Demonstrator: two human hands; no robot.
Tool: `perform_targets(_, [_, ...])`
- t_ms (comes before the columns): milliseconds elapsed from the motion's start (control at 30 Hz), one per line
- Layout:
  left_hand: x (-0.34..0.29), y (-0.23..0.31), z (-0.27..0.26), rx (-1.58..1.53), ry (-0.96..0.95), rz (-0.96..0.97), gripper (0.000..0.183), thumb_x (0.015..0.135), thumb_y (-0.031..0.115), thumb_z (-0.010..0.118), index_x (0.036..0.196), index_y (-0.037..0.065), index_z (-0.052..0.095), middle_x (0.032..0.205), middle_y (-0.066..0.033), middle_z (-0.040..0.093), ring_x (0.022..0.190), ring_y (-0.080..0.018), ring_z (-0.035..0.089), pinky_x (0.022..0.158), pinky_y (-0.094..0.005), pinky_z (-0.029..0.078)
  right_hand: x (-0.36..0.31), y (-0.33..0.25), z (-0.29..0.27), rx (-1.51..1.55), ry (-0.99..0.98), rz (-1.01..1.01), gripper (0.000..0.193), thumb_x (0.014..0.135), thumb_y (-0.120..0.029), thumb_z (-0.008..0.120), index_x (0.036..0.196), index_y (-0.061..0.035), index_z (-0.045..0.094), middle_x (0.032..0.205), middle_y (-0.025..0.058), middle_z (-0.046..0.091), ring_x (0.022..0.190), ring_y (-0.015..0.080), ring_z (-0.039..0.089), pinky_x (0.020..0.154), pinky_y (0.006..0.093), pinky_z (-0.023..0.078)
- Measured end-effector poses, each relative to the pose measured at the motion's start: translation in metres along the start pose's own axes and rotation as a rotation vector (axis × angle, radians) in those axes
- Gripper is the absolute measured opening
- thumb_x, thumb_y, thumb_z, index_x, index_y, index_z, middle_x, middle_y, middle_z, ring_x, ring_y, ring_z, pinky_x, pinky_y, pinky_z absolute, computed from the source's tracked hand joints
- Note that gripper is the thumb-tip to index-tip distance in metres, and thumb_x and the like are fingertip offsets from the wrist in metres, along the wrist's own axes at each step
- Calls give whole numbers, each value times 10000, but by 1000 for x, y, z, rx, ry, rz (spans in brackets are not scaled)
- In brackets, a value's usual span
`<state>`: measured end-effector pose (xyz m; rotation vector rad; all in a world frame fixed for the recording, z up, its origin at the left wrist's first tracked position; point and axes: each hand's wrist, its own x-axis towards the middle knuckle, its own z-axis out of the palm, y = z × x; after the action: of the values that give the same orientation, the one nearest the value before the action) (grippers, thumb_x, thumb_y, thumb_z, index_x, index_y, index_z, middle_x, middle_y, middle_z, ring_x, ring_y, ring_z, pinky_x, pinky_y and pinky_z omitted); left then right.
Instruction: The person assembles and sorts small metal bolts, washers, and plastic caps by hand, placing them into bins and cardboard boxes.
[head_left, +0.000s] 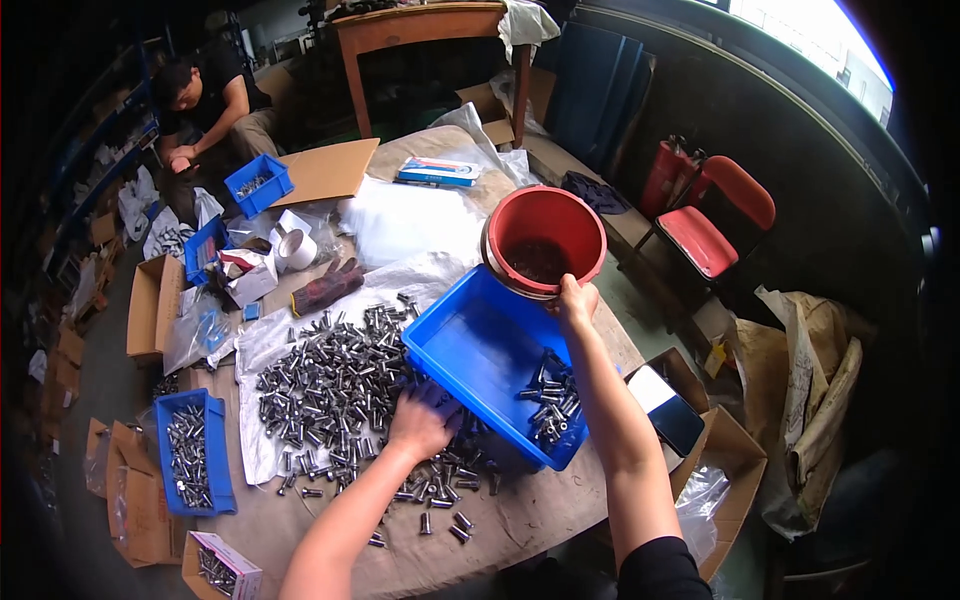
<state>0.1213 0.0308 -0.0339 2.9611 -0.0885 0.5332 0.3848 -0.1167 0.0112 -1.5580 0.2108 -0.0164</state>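
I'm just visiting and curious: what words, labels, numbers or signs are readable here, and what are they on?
There are none I can quote.
Flat blue-and-white box: print too small to read.
Small white-and-pink carton, bottom left: markings too small and blurred to read.
Red bucket and large blue bin: no lettering I can make out.

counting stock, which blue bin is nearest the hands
The large blue bin between the left hand and right hand; the other blue bins are smaller and farther left.
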Motion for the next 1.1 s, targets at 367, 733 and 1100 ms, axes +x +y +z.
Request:
perform_targets(367, [3, 6, 2, 0, 1, -6, 244, 718, 322, 548, 908, 190, 627, 993, -83, 548, 1005, -267, 473, 855, -461, 358, -4, 3, -12, 72, -124, -23, 185, 732, -109, 441, 596, 9, 483, 447, 93, 469, 345, 188, 463, 329, 296, 373])
perform_targets(733, [2, 5, 4, 11, -30, -29, 254, 723, 328, 541, 925, 201, 627, 1032, -74, 543, 1042, -258, 460, 875, -461, 352, -5, 9, -12, 96, -127, -38, 212, 717, -128, 471, 544, -5, 479, 441, 86, 469, 345, 183, 459, 326, 295, 370])
perform_targets(1100, [5, 5, 4, 5, -39, -59, 266, 724, 322, 537, 964, 234, 612, 1079, -47, 520, 1059, -250, 449, 865, -466, 355, -22, -11, -11, 492, -251, -114, 108, 763, -128, 507, 728, -26, 513, 530, 53, 511, 343, 132, 437, 315, 260, 369])
